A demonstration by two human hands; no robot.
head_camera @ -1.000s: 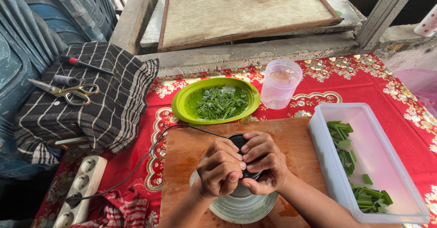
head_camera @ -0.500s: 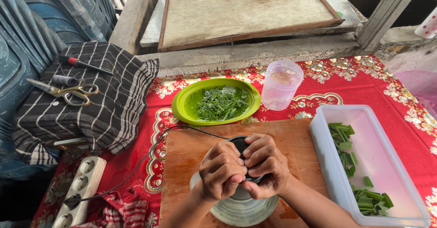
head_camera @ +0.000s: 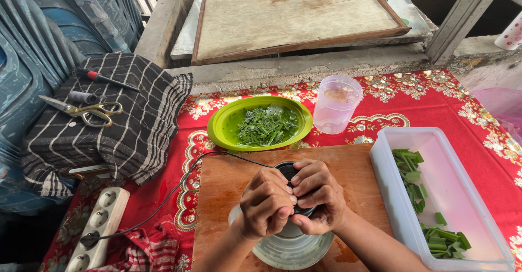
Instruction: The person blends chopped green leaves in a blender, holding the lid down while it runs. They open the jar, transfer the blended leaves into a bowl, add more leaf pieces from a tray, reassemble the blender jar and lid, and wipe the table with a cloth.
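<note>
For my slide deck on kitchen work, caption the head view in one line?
Both hands, left hand and right hand, press a black-topped electric chopper on a wooden board beside a green plate of chopped greens.

Daylight falls on a red patterned tablecloth (head_camera: 462, 114), a concrete ledge (head_camera: 304, 68) and blue stacked chairs (head_camera: 32, 44).

bare cutting board (head_camera: 228, 182) leftward, white tub (head_camera: 435, 141) blocks right, green plate (head_camera: 217, 128) ahead

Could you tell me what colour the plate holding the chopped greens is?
Bright green plate, clearest in the head view.
</note>
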